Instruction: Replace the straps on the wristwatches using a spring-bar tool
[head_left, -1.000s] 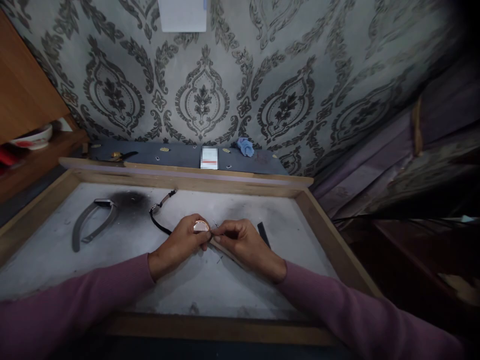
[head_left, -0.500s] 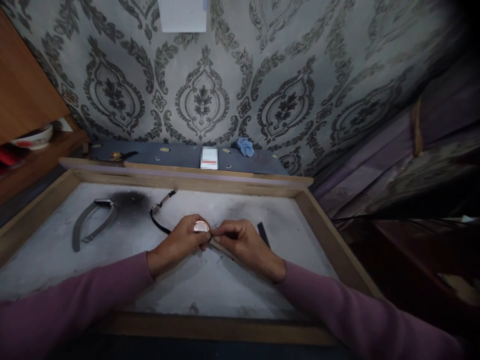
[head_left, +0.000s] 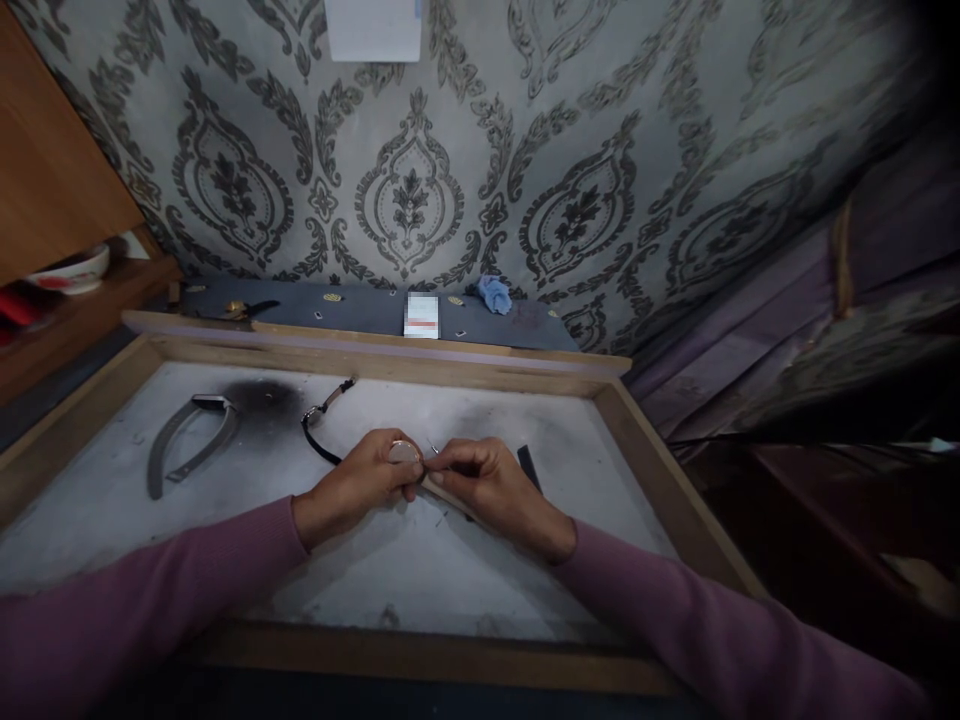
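Between the thumb and fingers of my left hand is a round watch with a rose-gold rim and a pale, shiny face or back; which side I see, I cannot tell. My right hand is closed in a pinch at the watch's edge, on the end of a light-coloured watch strap that runs under the palm. Whether a small pin or tool sits in the fingertips is hidden. A thin metal piece lies just beyond my right fingertips. Beside that hand is a black strap piece.
The white-bottomed tray has a raised wooden rim. In it lie a grey-strapped watch and a small black-strapped watch. Behind the rim are a white box, a blue crumpled cloth and a dark-strapped gold watch.
Both hands keep the same hold on the watch and strap, with only slight finger movement. The whole view has shifted a little.
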